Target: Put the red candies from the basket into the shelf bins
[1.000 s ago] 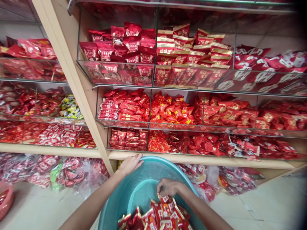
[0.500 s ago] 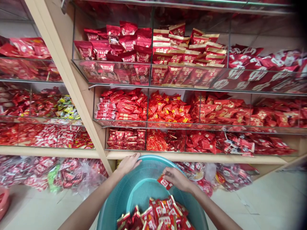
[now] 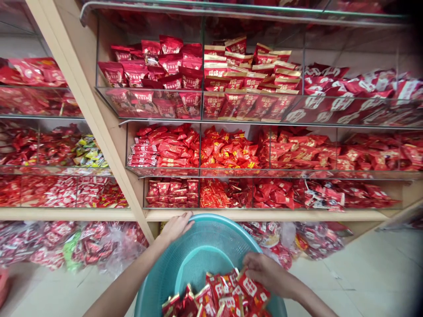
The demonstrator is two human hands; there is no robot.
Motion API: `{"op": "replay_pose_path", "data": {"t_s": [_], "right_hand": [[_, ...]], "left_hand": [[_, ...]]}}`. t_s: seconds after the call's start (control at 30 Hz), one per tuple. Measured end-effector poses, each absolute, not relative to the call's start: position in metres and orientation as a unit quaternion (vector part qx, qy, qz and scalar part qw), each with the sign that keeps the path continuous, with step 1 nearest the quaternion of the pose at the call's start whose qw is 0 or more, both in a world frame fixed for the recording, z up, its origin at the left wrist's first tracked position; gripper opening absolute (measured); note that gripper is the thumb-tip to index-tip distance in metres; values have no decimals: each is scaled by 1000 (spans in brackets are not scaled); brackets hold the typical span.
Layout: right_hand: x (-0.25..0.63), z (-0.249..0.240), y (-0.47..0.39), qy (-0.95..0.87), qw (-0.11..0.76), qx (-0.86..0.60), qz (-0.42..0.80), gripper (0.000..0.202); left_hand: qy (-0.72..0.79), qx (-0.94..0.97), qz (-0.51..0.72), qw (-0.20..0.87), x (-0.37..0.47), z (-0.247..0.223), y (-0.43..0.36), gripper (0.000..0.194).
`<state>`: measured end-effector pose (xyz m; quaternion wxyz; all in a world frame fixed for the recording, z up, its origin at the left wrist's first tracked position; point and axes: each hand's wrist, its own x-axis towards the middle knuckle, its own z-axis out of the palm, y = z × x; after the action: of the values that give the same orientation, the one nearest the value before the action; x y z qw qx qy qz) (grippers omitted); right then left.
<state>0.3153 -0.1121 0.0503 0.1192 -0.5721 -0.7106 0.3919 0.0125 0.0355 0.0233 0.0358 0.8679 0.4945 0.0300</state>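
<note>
The left hand point(image 3: 178, 226) is clamped on the far rim of the teal basket point(image 3: 197, 264), with the fingers lying over the edge. This grip probably steadies the basket, which is tipped so that its opening faces the person. The right hand point(image 3: 266, 272) is apart from the left, over the right side of the basket. Its fingertips are closed on the upper end of a red packet point(image 3: 250, 287). Holding the sealed end leaves the printed face exposed and appears to avoid squeezing the contents. Whether the packet's lower end touches the others cannot be told.

The packet pile point(image 3: 214, 296) lies loose in the near part of the basket; the far part of the basket floor is bare. The tilt may account for this distribution.

The far rim is beside the front edge of the lowest shelf point(image 3: 264, 215); contact between them cannot be confirmed. Above it, red packets point(image 3: 172, 193) are sorted by type into compartments. Clear front panels point(image 3: 158, 171) and upright dividers evidently retain the stock and keep the types separate. Below the shelf, clear bags point(image 3: 114, 246) of wrapped goods rest near the tiled floor point(image 3: 330, 290).
</note>
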Motion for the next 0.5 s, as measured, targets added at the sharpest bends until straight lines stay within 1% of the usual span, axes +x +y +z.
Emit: {"op": "replay_pose_path", "data": {"t_s": [0.13,0.23,0.3,0.37,0.5], "right_hand": [[314,42,-117,-722,37,-671,166,26],[309,36,-125,-740,-28,-669,69,27],[305,33,-130,-753,-58,-655,31,29],[301,31,-132,-754,-70,-653,16,28],[292,26,-130,-735,-52,-674,46,21]], "left_hand": [[494,868,32,32,11,23,35,37],[493,869,33,34,11,22,36,37],[493,869,34,36,11,22,36,37],[493,869,34,40,11,22,36,36],[494,867,36,47,11,24,34,36]]}}
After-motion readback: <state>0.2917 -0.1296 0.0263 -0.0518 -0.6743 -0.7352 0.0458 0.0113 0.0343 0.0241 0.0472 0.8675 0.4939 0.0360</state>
